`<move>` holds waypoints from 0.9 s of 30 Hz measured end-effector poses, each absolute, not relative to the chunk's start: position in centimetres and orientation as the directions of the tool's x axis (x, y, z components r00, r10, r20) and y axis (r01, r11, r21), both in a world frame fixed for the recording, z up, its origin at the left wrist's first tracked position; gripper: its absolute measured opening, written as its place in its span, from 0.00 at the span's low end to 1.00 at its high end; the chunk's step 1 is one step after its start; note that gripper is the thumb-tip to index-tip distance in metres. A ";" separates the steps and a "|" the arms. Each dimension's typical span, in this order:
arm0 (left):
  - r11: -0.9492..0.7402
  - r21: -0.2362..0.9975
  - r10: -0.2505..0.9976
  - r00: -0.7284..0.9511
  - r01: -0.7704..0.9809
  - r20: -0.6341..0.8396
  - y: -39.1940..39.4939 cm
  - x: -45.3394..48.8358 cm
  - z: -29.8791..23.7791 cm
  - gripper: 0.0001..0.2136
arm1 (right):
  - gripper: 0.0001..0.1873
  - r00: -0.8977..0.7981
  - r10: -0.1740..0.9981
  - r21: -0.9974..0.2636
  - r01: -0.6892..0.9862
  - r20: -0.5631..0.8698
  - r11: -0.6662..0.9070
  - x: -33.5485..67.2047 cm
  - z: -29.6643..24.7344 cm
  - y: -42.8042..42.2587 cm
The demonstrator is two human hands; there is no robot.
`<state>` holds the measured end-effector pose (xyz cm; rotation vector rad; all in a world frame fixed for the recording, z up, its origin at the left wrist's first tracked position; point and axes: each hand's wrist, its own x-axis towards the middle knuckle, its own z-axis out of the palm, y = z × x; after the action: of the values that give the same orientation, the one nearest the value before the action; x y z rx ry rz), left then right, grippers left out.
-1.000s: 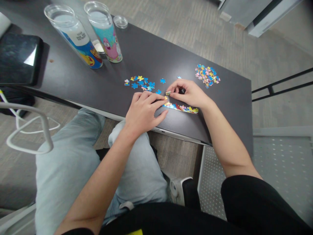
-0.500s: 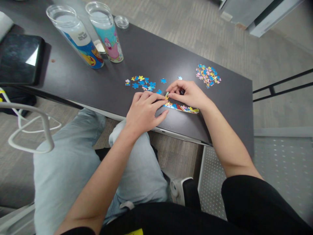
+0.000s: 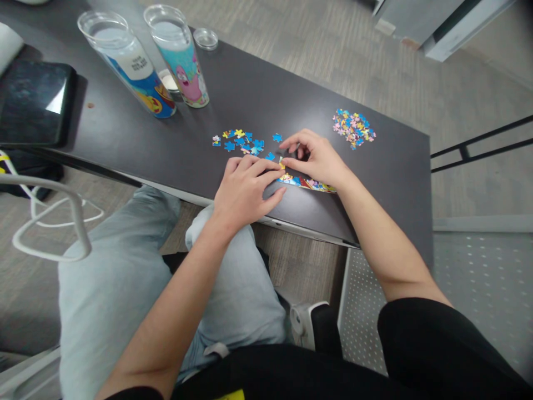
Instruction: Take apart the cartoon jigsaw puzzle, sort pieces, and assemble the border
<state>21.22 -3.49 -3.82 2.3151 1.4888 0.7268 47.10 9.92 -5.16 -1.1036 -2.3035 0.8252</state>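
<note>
My left hand [image 3: 245, 189] lies flat on the dark table [image 3: 258, 94], fingers stretched out and pressing beside the left end of a joined strip of puzzle pieces [image 3: 310, 183]. My right hand [image 3: 314, 158] hovers just behind that strip, thumb and forefinger pinched on a small puzzle piece [image 3: 282, 163] at the strip's left end. A loose cluster of mostly blue pieces [image 3: 244, 141] sits just beyond my left hand. A heap of mixed-colour pieces [image 3: 353, 128] lies further right.
Two tall clear puzzle tubes [image 3: 137, 66] [image 3: 183, 55] stand at the back left, with a round clear lid [image 3: 205, 38] behind them. A dark tablet [image 3: 33, 103] lies at the far left. A white chair frame [image 3: 50, 216] is at my left knee.
My right hand has shifted slightly left and down toward the strip's end with the pinched piece. My left hand has stayed in place.
</note>
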 end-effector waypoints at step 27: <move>-0.471 0.473 0.879 0.355 0.745 0.317 -3.5 20.8 -4.4 0.17 | 0.15 -0.416 0.869 -0.625 0.612 0.266 0.485 50.8 -6.6 13.5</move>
<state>20.79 -3.48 -4.44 2.3719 1.4542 0.7895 50.76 13.46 -6.63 -1.2178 -2.1658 0.5938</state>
